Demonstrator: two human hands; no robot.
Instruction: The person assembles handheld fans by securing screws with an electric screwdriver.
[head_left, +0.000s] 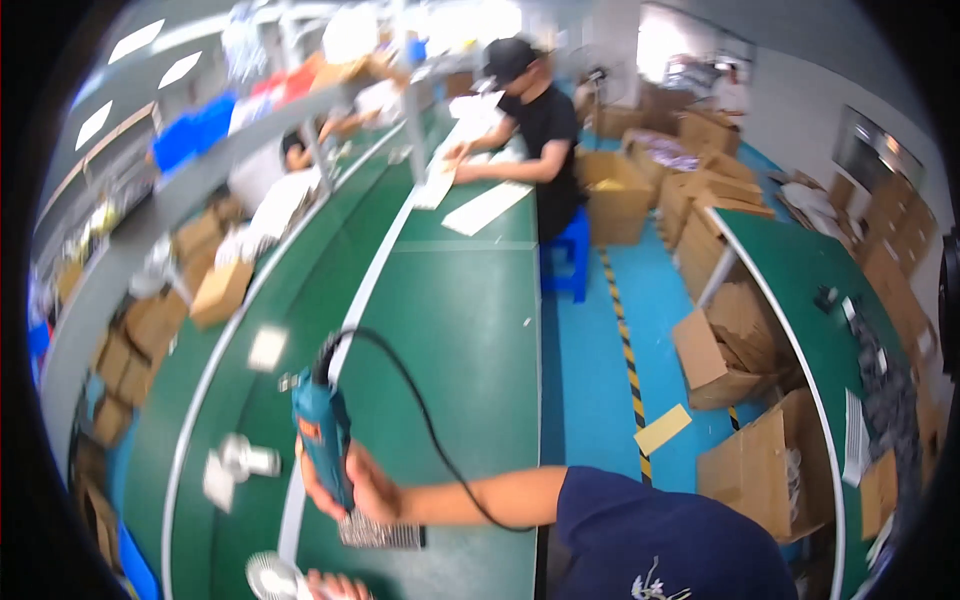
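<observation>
Grips a teal power tool (321, 430) in the curled right hand (374, 490), lower centre of the frame, near a ridged metallic block (385, 535). Shows the left hand (338, 587) partly at the lower edge, beside a white round-headed device (272, 577); cannot tell whether pinching it. Beyond, includes a seated co-worker (553, 125), upper centre.

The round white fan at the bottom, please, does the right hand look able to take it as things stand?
Probably not: the right hand is wrapped around the teal power tool, and the left hand is right by the fan.
</observation>
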